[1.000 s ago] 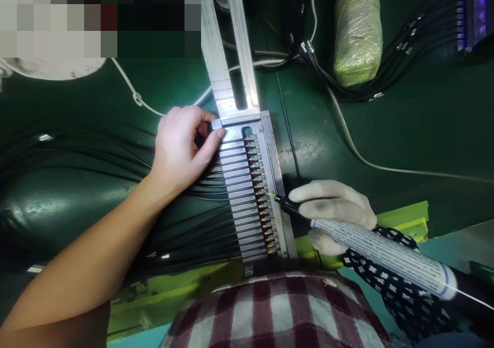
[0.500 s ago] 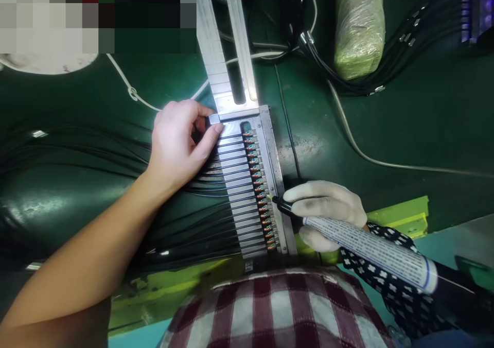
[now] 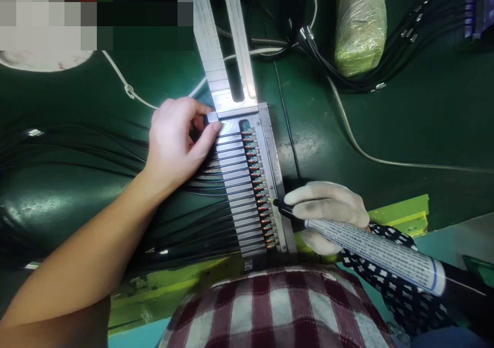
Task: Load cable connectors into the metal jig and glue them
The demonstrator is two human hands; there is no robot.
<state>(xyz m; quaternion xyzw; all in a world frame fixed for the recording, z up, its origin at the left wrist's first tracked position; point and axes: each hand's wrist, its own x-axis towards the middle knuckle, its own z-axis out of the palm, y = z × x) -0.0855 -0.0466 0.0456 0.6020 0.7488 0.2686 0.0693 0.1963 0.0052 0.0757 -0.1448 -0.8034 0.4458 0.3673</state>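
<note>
My bare left hand pinches the upper left corner of a metal cable fixture between thumb and fingers. Black cables lie side by side across the fixture, ending in a row of small connectors with coloured wires. In a white glove, my right hand is closed round a long white tube with printed text, a blue ring and a black nozzle. The nozzle's pale tip is at a connector in the lower half of the row; whether they touch I cannot tell.
A slotted metal bar runs up from the fixture. A film-wrapped yellow-green block and a bundle of black cables lie at the back right. A white cord crosses the green table at left.
The view has shifted slightly. Both hands keep their grips, and the tube's tip stays at about the same part of the connector row, perhaps slightly lower.
</note>
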